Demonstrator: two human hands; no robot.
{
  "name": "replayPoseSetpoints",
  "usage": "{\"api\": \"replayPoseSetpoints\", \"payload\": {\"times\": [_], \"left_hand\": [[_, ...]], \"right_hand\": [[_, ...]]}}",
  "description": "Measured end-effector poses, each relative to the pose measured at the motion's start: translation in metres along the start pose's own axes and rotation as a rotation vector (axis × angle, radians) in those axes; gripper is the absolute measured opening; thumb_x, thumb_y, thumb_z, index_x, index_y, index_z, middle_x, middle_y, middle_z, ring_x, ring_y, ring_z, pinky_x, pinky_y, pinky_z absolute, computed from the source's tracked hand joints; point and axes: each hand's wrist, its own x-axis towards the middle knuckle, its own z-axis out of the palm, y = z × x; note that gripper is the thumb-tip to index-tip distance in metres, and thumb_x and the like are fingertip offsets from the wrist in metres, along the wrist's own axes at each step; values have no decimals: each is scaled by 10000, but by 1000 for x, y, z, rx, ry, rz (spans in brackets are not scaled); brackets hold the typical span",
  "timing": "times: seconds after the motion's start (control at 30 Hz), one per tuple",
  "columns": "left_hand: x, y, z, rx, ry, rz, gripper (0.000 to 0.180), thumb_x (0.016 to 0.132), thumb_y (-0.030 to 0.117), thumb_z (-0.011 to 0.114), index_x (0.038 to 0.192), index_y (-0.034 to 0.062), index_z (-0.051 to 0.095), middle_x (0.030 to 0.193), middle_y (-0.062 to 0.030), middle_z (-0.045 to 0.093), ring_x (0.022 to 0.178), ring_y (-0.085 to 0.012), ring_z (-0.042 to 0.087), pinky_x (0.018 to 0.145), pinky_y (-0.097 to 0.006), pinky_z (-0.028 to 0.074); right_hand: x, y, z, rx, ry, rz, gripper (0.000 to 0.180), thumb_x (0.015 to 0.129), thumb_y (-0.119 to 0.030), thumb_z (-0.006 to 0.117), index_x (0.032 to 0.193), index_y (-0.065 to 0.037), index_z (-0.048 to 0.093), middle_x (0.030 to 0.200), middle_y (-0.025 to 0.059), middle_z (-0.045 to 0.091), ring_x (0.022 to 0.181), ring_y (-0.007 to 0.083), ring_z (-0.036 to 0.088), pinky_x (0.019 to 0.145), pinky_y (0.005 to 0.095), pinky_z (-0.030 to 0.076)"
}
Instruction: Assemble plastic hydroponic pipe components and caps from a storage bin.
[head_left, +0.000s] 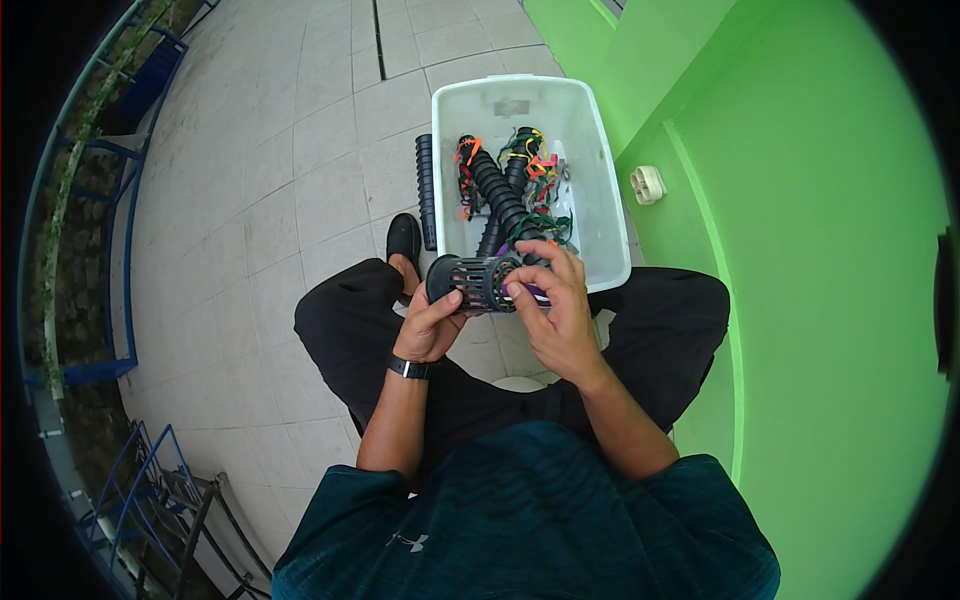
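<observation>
Your one head camera looked steeply down from above your lap, close over your hands, its fisheye bending the tiled floor (280,200) and green wall (820,300) toward the rim.

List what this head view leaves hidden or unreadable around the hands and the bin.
- Purple piece: mostly covered by right hand; shape unclear.
- Slotted black cylinder: near side hidden by left hand.
- White bin: bottom buried under ribbed black tubes and coloured ties, too small to count.
</observation>
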Motion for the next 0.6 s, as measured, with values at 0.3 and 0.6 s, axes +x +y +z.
{"api": "replayPoseSetpoints", "payload": {"times": [0.3,0.6], "left_hand": [[0,-1,-12,99,-19,18,478,889,173,687,1282,-5,481,1207,-112,605,1130,-218,597,1004,-402,468],[1,1,-4,102,-16,46,488,891,191,690,1286,0,475,1199,-96,598,1136,-201,581,1011,-383,450]], "right_hand": [[-1,8,8,449,-218,289,179,964,-148,565,951,4,658,1337,117,519,1224,216,468,1054,352,343],[-7,0,12,672,-208,321,172,922,-150,621,982,6,657,1341,123,511,1232,259,472,1033,357,383]]}}
